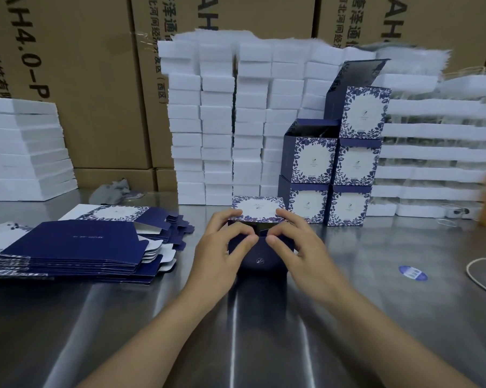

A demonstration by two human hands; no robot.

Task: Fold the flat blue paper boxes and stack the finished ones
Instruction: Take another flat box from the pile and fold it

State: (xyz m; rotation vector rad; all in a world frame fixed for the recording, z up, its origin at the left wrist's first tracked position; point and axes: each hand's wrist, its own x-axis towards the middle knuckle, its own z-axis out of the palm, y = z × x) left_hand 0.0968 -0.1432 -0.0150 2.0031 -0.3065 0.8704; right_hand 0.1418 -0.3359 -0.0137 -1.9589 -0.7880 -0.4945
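Shiny steel table (68,331), half-folded navy cardboard box (260,210)

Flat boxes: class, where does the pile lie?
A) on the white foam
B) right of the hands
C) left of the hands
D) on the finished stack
C: the flat boxes lie on the table beyond the left hand, which with the right hand holds a box.

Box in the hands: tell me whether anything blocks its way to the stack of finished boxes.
Nothing visible does. The box, held by the left hand and right hand, sits just in front of the stack, with only bare table between.
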